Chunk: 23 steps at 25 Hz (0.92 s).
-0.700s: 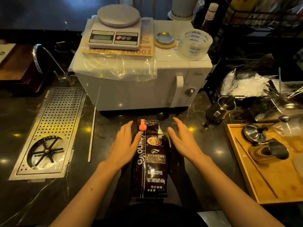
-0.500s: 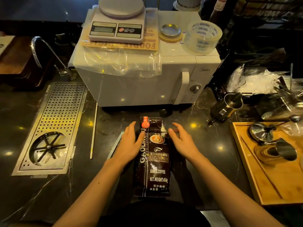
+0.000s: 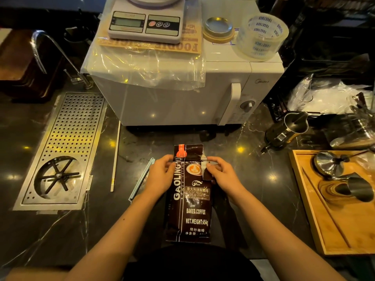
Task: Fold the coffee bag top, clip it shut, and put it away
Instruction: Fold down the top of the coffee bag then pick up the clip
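Note:
A dark brown coffee bag (image 3: 189,207) with white lettering lies flat on the black counter, its torn top pointing away from me. My left hand (image 3: 162,175) pinches the bag's left edge near the top. My right hand (image 3: 221,174) grips the right edge, where the foil is torn and curled. A long pale blue clip (image 3: 142,179) lies on the counter just left of my left hand, partly hidden under my wrist.
A white microwave (image 3: 182,98) stands right behind the bag, with a scale (image 3: 146,23) and tape roll (image 3: 261,35) on top. A steel drip grid (image 3: 60,151) is set into the counter at left. A wooden tray (image 3: 332,226) with metal tools and a steel pitcher (image 3: 288,128) sit at right.
Both hands went from open and flat beside the bag to closing on its upper edges. The view has moved closer to the counter.

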Each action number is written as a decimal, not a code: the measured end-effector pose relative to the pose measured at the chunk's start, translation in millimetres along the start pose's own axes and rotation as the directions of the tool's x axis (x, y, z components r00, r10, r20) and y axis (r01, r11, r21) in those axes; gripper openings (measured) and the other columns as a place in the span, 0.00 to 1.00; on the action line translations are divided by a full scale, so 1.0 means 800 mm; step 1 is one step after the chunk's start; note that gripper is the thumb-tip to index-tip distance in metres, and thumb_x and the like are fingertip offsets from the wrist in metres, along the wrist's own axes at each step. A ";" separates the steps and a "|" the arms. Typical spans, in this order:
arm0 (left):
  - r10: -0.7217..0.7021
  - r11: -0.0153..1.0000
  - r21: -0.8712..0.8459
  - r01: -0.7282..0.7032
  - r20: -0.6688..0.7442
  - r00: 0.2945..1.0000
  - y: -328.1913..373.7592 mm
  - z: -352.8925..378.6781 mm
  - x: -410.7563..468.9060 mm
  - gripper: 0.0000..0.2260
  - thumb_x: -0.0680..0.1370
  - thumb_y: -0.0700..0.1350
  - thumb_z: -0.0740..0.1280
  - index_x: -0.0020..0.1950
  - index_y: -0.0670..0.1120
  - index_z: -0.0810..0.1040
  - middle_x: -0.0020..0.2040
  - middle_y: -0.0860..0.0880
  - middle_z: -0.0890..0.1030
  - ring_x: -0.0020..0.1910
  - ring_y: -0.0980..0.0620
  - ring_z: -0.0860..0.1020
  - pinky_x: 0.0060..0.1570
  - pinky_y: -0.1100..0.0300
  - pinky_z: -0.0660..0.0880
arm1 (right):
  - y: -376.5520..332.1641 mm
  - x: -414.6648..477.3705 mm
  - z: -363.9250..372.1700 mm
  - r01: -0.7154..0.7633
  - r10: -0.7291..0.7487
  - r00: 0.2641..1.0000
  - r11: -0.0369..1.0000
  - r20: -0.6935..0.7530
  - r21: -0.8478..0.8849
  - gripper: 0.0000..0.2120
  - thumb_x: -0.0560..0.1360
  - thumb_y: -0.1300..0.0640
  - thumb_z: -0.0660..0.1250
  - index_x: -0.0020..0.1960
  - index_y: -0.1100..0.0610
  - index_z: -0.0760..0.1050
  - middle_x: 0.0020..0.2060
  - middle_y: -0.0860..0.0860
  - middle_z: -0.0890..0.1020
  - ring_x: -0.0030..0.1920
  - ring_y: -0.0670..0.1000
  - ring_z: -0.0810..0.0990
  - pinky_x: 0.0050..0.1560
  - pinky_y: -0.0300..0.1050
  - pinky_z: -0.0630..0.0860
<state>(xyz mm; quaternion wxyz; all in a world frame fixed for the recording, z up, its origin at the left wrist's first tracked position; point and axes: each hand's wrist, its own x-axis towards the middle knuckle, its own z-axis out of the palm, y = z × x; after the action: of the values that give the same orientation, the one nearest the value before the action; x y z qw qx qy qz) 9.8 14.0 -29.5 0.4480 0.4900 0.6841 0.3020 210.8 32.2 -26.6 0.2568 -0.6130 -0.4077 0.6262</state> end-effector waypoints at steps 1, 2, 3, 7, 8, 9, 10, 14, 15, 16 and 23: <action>0.001 1.000 -0.004 -0.001 -0.014 1.000 0.000 -0.001 -0.001 0.09 0.81 0.38 0.62 0.49 0.51 0.76 0.40 0.57 0.81 0.37 0.69 0.80 0.34 0.76 0.73 | 0.000 -0.001 0.000 0.004 -0.004 1.000 1.000 0.002 0.013 0.11 0.81 0.59 0.63 0.63 0.53 0.75 0.45 0.51 0.84 0.43 0.44 0.84 0.35 0.32 0.77; 0.000 1.000 -0.017 -0.001 -0.025 1.000 -0.001 -0.002 -0.001 0.10 0.81 0.38 0.62 0.47 0.52 0.77 0.39 0.57 0.81 0.36 0.70 0.80 0.34 0.75 0.73 | 0.001 -0.001 0.000 0.012 -0.012 1.000 1.000 0.004 0.021 0.11 0.81 0.59 0.64 0.62 0.53 0.75 0.44 0.51 0.84 0.43 0.44 0.85 0.35 0.33 0.78; 0.000 0.999 -0.034 -0.001 -0.034 0.999 0.000 -0.003 -0.002 0.10 0.81 0.37 0.63 0.45 0.52 0.77 0.39 0.56 0.82 0.35 0.68 0.80 0.33 0.74 0.73 | 0.001 -0.002 -0.001 0.024 -0.024 1.000 0.999 0.001 0.022 0.11 0.80 0.60 0.65 0.61 0.53 0.76 0.42 0.50 0.84 0.42 0.44 0.85 0.35 0.33 0.78; 0.004 0.995 -0.102 -0.012 -0.074 0.997 0.003 -0.005 -0.009 0.08 0.79 0.37 0.65 0.47 0.49 0.80 0.41 0.52 0.84 0.42 0.57 0.83 0.42 0.62 0.78 | 0.002 -0.006 -0.002 0.092 -0.092 0.995 0.996 -0.034 0.014 0.10 0.78 0.64 0.68 0.57 0.55 0.77 0.34 0.47 0.84 0.39 0.44 0.85 0.34 0.34 0.77; 0.004 0.992 -0.129 -0.014 -0.080 0.997 0.004 -0.006 -0.012 0.08 0.79 0.37 0.66 0.47 0.49 0.81 0.42 0.50 0.85 0.43 0.53 0.84 0.44 0.59 0.79 | 0.002 -0.008 -0.002 0.112 -0.111 0.993 0.993 -0.046 0.024 0.09 0.77 0.65 0.68 0.56 0.56 0.78 0.32 0.46 0.84 0.37 0.43 0.85 0.33 0.33 0.77; 0.005 0.987 -0.160 -0.019 -0.084 0.996 0.005 -0.008 -0.015 0.09 0.79 0.37 0.66 0.46 0.50 0.81 0.43 0.50 0.86 0.44 0.52 0.84 0.45 0.57 0.80 | 0.000 -0.011 -0.001 0.133 -0.130 0.990 0.990 -0.057 0.037 0.09 0.77 0.65 0.69 0.55 0.56 0.78 0.30 0.46 0.84 0.36 0.42 0.85 0.32 0.32 0.76; 0.014 0.981 -0.190 -0.031 -0.090 0.996 0.007 -0.010 -0.018 0.10 0.79 0.38 0.67 0.44 0.52 0.82 0.42 0.51 0.86 0.44 0.52 0.85 0.45 0.58 0.80 | -0.002 -0.014 0.000 0.155 -0.152 0.986 0.987 -0.067 0.050 0.08 0.76 0.66 0.69 0.53 0.56 0.78 0.29 0.46 0.84 0.35 0.42 0.85 0.31 0.32 0.76; 0.097 0.952 -0.275 -0.136 -0.151 0.984 0.022 -0.024 -0.032 0.12 0.78 0.36 0.68 0.48 0.54 0.82 0.44 0.57 0.86 0.46 0.59 0.84 0.43 0.67 0.79 | -0.018 -0.023 0.002 0.259 -0.252 0.964 0.961 -0.088 0.094 0.09 0.75 0.65 0.70 0.51 0.53 0.80 0.31 0.46 0.85 0.36 0.44 0.86 0.35 0.36 0.79; 0.125 0.941 -0.291 -0.171 -0.172 0.977 0.027 -0.027 -0.034 0.12 0.78 0.35 0.68 0.49 0.54 0.82 0.45 0.57 0.86 0.46 0.59 0.84 0.44 0.68 0.78 | -0.024 -0.024 0.001 0.287 -0.278 0.956 0.952 -0.094 0.103 0.09 0.75 0.65 0.71 0.52 0.53 0.81 0.32 0.46 0.85 0.37 0.46 0.86 0.36 0.38 0.80; 0.152 0.931 -0.301 -0.205 -0.192 0.970 0.032 -0.031 -0.036 0.12 0.77 0.35 0.68 0.50 0.53 0.82 0.45 0.57 0.86 0.47 0.59 0.84 0.44 0.68 0.78 | -0.031 -0.024 0.001 0.320 -0.310 0.945 0.942 -0.100 0.104 0.09 0.75 0.65 0.71 0.52 0.53 0.81 0.33 0.46 0.85 0.39 0.47 0.86 0.38 0.39 0.80; 0.264 0.901 -0.283 -0.329 -0.245 0.933 0.055 -0.046 -0.042 0.12 0.77 0.29 0.65 0.40 0.43 0.82 0.39 0.58 0.84 0.44 0.60 0.83 0.41 0.65 0.80 | -0.058 -0.036 -0.002 0.448 -0.436 0.892 0.889 -0.122 0.094 0.17 0.76 0.68 0.68 0.47 0.45 0.84 0.36 0.45 0.84 0.42 0.45 0.85 0.41 0.40 0.80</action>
<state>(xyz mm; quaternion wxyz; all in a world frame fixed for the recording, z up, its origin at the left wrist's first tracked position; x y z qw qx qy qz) -1.9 -2.3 33.9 0.3986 0.4770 0.5848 0.5212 207.3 33.7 27.8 0.4482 -0.5173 -0.4855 0.5439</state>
